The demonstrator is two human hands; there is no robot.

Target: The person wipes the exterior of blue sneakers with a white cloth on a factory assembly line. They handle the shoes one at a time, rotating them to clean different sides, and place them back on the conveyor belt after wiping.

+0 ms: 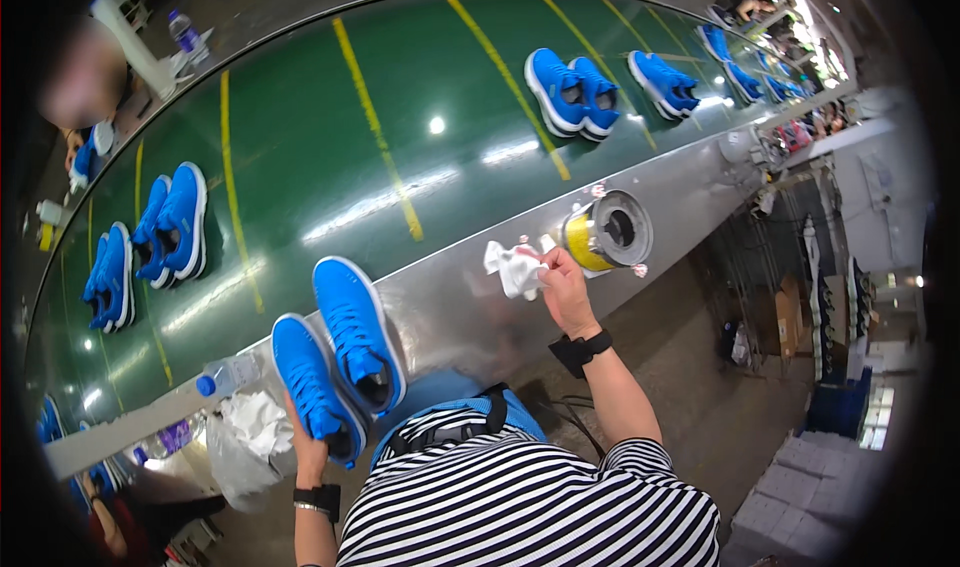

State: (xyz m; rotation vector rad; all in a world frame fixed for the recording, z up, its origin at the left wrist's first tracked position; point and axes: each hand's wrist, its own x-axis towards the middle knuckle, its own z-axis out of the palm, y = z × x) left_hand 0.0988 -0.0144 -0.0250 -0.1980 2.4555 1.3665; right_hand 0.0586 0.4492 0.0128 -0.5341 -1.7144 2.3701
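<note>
At the lower left, my left hand point(309, 452) grips a blue sneaker point(303, 375) with a white sole by its outer side near the heel; part of the fingers is hidden behind the shoe. Its mate, another blue sneaker point(350, 317), lies close against it on the right, over the metal ledge and the belt's edge. Out to the right, my right hand point(567, 292) pinches a crumpled white cloth point(515, 271). Just beyond that hand stands a round open can point(640, 229) with a yellow side and a grey rim.
A green conveyor belt point(290, 147) with yellow cross lines carries pairs of blue sneakers point(180, 222) at left and more blue sneakers point(553, 92) at far right. By my left arm are a plastic bottle point(232, 374) and white crumpled material point(258, 422). Another person's hand point(73, 147) is at far left.
</note>
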